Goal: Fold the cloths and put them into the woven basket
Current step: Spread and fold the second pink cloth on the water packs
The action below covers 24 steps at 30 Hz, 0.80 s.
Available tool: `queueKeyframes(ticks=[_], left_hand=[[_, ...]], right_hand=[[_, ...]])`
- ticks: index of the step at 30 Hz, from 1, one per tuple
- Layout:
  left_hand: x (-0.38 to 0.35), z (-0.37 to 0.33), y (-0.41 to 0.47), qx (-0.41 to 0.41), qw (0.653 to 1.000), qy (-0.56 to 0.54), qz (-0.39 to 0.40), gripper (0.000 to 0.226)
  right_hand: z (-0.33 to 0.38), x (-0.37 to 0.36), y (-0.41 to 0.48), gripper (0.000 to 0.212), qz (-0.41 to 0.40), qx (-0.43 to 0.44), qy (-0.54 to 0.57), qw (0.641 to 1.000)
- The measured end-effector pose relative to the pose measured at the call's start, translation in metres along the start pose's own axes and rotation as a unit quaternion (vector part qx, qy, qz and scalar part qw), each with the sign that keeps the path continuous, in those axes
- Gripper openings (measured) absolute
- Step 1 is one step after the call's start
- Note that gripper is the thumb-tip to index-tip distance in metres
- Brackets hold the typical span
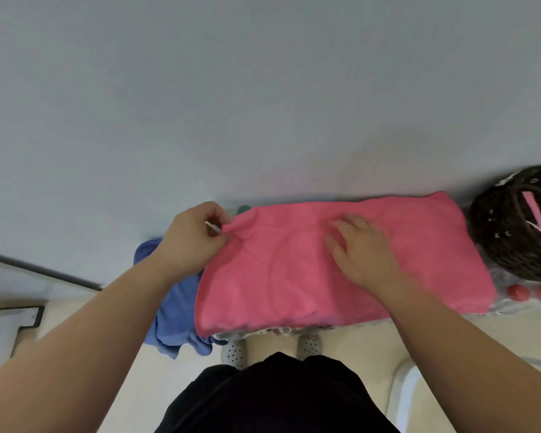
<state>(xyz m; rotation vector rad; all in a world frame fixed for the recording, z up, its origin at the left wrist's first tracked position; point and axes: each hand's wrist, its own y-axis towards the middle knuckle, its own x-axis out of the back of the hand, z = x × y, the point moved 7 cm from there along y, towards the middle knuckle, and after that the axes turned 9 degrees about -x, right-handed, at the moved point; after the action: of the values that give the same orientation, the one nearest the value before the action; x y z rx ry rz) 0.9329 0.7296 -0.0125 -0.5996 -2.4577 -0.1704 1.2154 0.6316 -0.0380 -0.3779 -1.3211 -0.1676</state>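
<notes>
A pink cloth (294, 276) lies spread over a narrow table against the wall. My left hand (194, 232) pinches the cloth's far left corner, where a white tag shows. My right hand (363, 245) rests flat on the middle of the pink cloth, fingers spread. A blue cloth (175, 317) hangs bunched off the table's left end, partly under the pink one. The dark woven basket (494, 245) stands at the right end, with a folded pink cloth (536, 210) inside it.
The wall runs right behind the table. A patterned table cover (509, 303) with red dots shows at the right near the basket. My feet in dotted slippers (235, 353) stand on the pale floor below the table edge. A white object (3, 326) lies at the left.
</notes>
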Motion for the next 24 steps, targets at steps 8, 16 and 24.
queueKeyframes(ticks=[8, 16, 24], left_hand=[[-0.033, 0.02, -0.049, -0.175, 0.981, 0.086, 0.011, 0.005], [-0.024, 0.047, -0.067, -0.153, 0.978, 0.139, -0.011, 0.037], [-0.014, 0.07, -0.073, 0.045, 0.999, -0.005, -0.017, 0.027]], right_hand=[[0.15, -0.011, -0.02, 0.044, 0.063, 0.17, 0.049, 0.982], [0.164, -0.036, -0.02, 0.032, 0.04, 0.174, -0.067, 0.982], [0.185, -0.007, -0.003, 0.02, -0.027, 0.134, 0.0, 0.991]])
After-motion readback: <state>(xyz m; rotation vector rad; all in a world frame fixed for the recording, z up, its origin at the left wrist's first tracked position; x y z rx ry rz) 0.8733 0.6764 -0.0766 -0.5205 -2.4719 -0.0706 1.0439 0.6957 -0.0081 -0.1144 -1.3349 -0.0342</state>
